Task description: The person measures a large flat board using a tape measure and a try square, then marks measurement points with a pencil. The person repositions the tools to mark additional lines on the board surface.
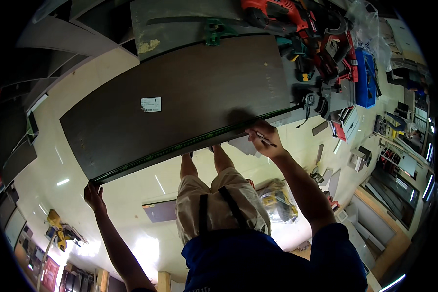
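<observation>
A long dark brown board (204, 82) lies flat in front of me, with a white label (151, 104) on its face. Along its near edge runs the dark blade of a tape measure (180, 146), marked in green. At the board's near left corner, my left hand (95, 195) pinches the end of the blade. My right hand (266, 138) is closed around a slim pen or pencil (266, 140), its fingers by the near edge and the blade toward the right. Beyond the board's right end sits the tape's case (309, 101).
Red power tools (282, 12) and a teal drill (297, 56) crowd the far right of the worktop, beside a blue bin (365, 78). A green clamp-like piece (216, 32) touches the board's far edge. On the floor, a clear plastic bag (277, 200) lies right of my legs.
</observation>
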A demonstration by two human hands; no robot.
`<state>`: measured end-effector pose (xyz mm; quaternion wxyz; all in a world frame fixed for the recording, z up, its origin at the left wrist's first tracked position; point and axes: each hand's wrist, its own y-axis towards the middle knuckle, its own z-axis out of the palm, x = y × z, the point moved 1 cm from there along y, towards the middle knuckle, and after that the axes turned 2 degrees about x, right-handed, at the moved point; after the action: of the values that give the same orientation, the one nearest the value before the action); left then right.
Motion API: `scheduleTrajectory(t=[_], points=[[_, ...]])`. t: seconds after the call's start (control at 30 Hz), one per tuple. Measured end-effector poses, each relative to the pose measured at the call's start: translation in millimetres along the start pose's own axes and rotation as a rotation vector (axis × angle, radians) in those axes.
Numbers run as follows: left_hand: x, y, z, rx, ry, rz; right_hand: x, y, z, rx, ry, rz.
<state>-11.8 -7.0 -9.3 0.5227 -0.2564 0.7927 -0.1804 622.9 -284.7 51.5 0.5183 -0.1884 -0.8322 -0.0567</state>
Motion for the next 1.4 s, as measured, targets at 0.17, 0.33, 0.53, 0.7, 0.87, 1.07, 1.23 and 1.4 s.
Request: scheduleTrajectory(t=[0.17, 0.33, 0.53, 0.7, 0.87, 1.07, 1.23, 1.4], points=[[2.7, -0.2, -10.7, 0.003, 0.014, 0.014, -2.0, 9.2, -0.8, 0.006, -0.190, -0.210], [1.3, 2.4, -1.9, 0.005, 0.014, 0.013, -18.3, 4.9, 0.5, 0.014, -0.110, -0.148], [-0.9, -0.3, -1.8, -0.004, 0.008, 0.001, -20.4, 7.2, 1.0, -0.014, -0.077, -0.187], [-0.4, 1.9, -3.6, 0.002, 0.006, -0.004, -17.0, 9.2, 0.2, -0.007, -0.096, -0.205], [1.9, 3.4, -7.7, -0.002, 0.009, 0.006, -14.6, 10.9, 1.1, -0.012, -0.081, -0.182], [-0.2, 2.2, -2.7, -0.009, 0.014, -0.005, -19.3, 9.3, 1.5, -0.005, -0.112, -0.185], [0.8, 3.0, -4.2, -0.001, 0.010, -0.002, -22.7, 10.4, 0.7, 0.004, -0.132, -0.268], [6.1, 7.4, -10.2, -0.004, 0.013, 0.000, -17.8, 10.2, 2.7, -0.021, -0.128, -0.213]])
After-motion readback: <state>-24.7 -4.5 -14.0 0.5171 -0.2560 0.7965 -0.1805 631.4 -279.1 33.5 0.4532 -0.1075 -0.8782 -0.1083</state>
